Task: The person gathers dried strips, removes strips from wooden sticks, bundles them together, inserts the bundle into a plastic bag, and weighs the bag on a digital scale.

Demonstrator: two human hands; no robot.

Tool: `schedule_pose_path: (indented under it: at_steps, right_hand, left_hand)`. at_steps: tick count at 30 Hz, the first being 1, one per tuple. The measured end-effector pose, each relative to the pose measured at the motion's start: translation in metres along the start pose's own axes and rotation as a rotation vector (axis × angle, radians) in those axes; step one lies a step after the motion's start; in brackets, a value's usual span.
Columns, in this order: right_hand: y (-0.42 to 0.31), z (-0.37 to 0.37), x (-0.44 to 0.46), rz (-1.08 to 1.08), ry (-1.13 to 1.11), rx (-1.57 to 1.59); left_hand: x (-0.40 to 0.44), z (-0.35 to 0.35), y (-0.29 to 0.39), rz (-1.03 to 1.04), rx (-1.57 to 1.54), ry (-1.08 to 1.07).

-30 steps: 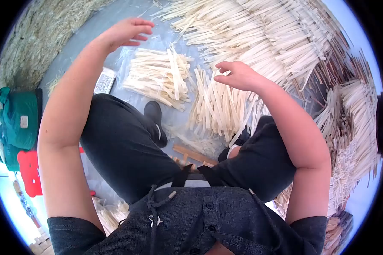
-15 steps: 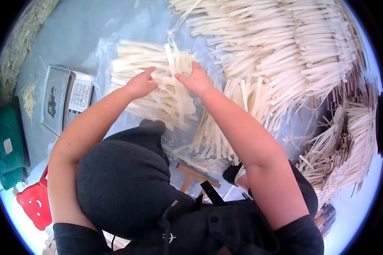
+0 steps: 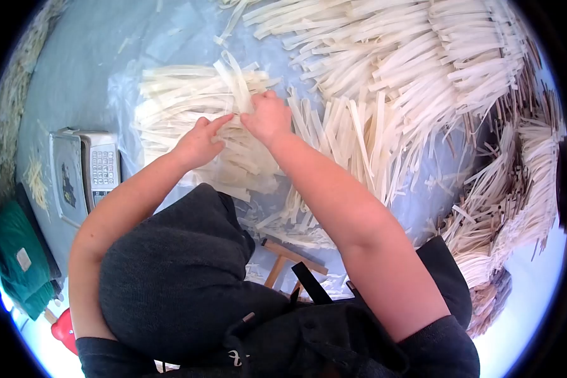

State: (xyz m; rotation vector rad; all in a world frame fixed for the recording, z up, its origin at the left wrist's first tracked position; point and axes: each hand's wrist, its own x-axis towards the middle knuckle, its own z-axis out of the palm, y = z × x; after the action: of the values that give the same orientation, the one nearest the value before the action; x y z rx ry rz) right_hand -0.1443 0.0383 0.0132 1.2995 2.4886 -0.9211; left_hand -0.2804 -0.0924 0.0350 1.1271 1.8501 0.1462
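Note:
A bundle of pale, flat, noodle-like strips [image 3: 176, 104] lies on a clear plastic sheet in front of me. My left hand [image 3: 198, 145] is over the bundle's near side, its index finger stretched toward the middle and its thumb apart. My right hand [image 3: 269, 118] is at the bundle's right side with its fingers curled. A folded pale strip [image 3: 236, 82] rises from between the thumb and fingers of this hand, lying across the bundle. The fingertips of both hands nearly meet there.
On the left is a weighing scale [image 3: 101, 167] with a keypad. Large rows of similar strips [image 3: 384, 57] fill the right, some on thin brown sticks. A green cloth item [image 3: 22, 252] and a red object [image 3: 64, 331] are at lower left. A wooden stool-like piece [image 3: 293, 257] stands between my legs.
My right hand has moved down and left, its fingers closing at the folded strip. My left index finger has straightened toward it. The view has shifted slightly.

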Motion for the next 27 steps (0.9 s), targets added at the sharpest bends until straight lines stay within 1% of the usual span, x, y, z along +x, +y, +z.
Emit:
schedule_pose_path:
  at_steps: [1,2,3,4,5,6,7,8,9,11,12,14,15,17,21,22,23,24,25,26,27]
  right_hand:
    - [0.000,0.005,0.001,0.006,0.119,-0.001]
    - [0.001,0.010,0.001,0.012,0.236,-0.001]
    - [0.001,0.011,0.004,0.010,0.231,-0.007]
    - [0.004,0.011,0.010,0.004,0.317,0.202]
    - [0.009,0.008,0.015,-0.001,0.408,0.411]
    - [0.012,0.001,0.017,0.002,0.412,0.402]
    - [0.015,-0.008,0.021,-0.064,0.377,0.800]
    - [0.017,-0.014,0.021,-0.133,0.327,1.203]
    - [0.020,-0.020,0.018,-0.135,0.330,1.209]
    - [0.023,-0.031,0.011,0.052,-0.025,1.045]
    - [0.025,-0.026,0.010,0.046,-0.017,1.047]
    - [0.029,-0.004,0.010,0.044,-0.066,0.653]
    - [0.022,-0.001,0.004,0.045,-0.064,0.649]
    - [0.007,0.002,-0.010,0.102,0.126,0.223]
    - [0.019,0.002,-0.010,0.125,0.111,0.196]
    - [0.029,0.002,-0.006,0.049,0.172,0.206]
    - [0.038,0.003,-0.004,-0.030,0.231,0.214]
    - [0.042,-0.001,-0.005,-0.028,0.235,0.207]
    - [0.044,-0.003,-0.007,0.035,0.108,0.350]
    - [0.045,-0.003,-0.009,0.098,-0.022,0.495]
    - [0.038,-0.001,-0.015,0.096,-0.023,0.497]
  left_hand:
    - [-0.002,0.000,-0.002,-0.004,-0.006,0.009]
    - [-0.004,0.002,-0.005,0.046,-0.002,0.022]
    - [-0.006,0.006,-0.006,0.100,0.001,0.029]
    - [-0.008,0.010,-0.007,0.103,-0.007,0.023]
    - [-0.010,0.012,-0.009,0.107,0.009,0.061]
    - [-0.011,0.013,-0.008,0.111,0.026,0.104]
    - [-0.011,0.014,-0.007,0.116,0.022,0.107]
    - [-0.012,0.012,-0.006,0.084,-0.039,0.066]
    - [-0.014,0.010,-0.005,0.051,-0.095,0.023]
    - [-0.010,0.011,-0.005,0.031,-0.083,0.013]
    - [-0.007,0.011,-0.004,0.014,-0.084,0.001]
    - [-0.004,0.009,0.003,0.003,-0.088,-0.021]
    - [-0.003,0.010,0.005,-0.017,-0.096,-0.050]
    - [-0.002,0.012,0.002,0.003,-0.091,-0.025]
    - [-0.002,0.018,-0.006,0.045,-0.137,0.018]
    - [-0.001,0.017,-0.003,0.056,-0.141,0.014]
    - [-0.001,0.015,0.000,0.013,-0.138,-0.035]
    - [-0.002,0.009,0.005,-0.032,-0.135,-0.081]
    - [-0.004,0.004,0.012,-0.029,-0.137,-0.081]
    - [-0.006,-0.001,0.019,-0.059,-0.132,-0.129]
    - [-0.006,-0.004,0.024,-0.090,-0.127,-0.173]
